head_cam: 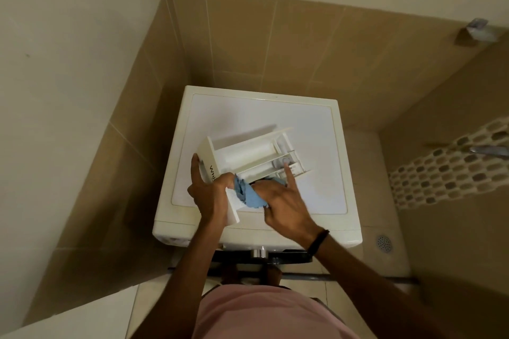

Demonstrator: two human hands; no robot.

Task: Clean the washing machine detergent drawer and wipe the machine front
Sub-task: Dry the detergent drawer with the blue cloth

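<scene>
The white detergent drawer is out of the machine and lies on top of the white washing machine, its front panel turned to the left. My left hand grips that front panel. My right hand presses a blue cloth into the near compartment of the drawer, with the index finger stretched out along the drawer's near wall. Part of the cloth is hidden under my right hand.
The machine stands in a corner between brown tiled walls. Its dark round door shows below the front edge. A floor drain lies to the right, and a metal tap juts from the right wall.
</scene>
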